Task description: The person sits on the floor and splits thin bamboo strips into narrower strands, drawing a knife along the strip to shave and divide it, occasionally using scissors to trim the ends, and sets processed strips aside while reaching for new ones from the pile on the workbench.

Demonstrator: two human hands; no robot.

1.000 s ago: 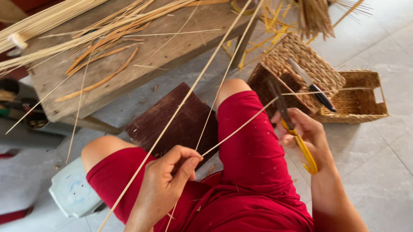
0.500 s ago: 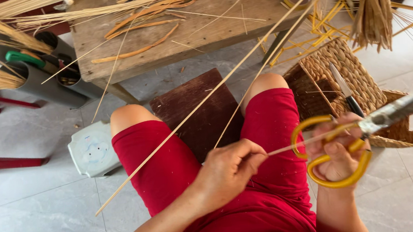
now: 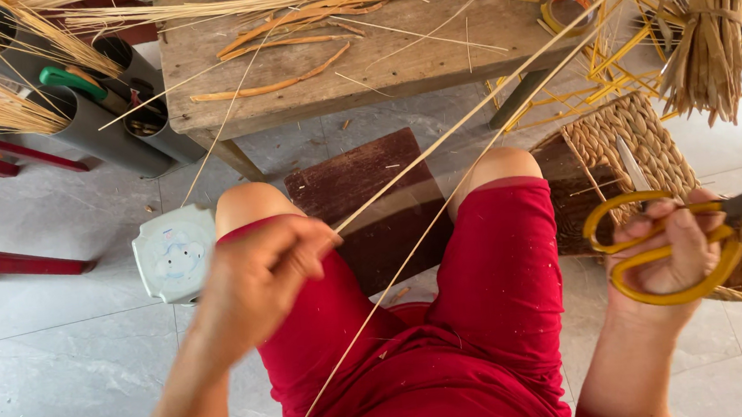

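Straw-coloured reed strips (image 3: pixel 487 104), 2, run from lower centre to upper right: light, springy, likely brittle; pinch near the end. Your left hand (image 3: pixel 256 277), centre-left, is closed on them. Your right hand (image 3: pixel 675 253), right edge, grips yellow-handled scissors (image 3: pixel 660 241).

A person in red shorts (image 3: pixel 454 335) sits over a grey tiled floor (image 3: pixel 56 388), seen from above. The left hand (image 3: pixel 256 277) pinches the near end of a long thin reed strip (image 3: pixel 470 115) that slants up and away to the right, across a rough wooden tabletop (image 3: pixel 376 56) scattered with more strips. A second strip (image 3: pixel 427 230) runs beside it over the lap. The right hand (image 3: pixel 674 249) grips yellow-handled scissors (image 3: pixel 661 250), fingers through the loops — the blade points right. Behind that hand sits a woven basket (image 3: pixel 624 137). Between the knees lies a dark wooden board (image 3: pixel 370 195). A bundle of dried straw (image 3: pixel 713 26) hangs at upper right.
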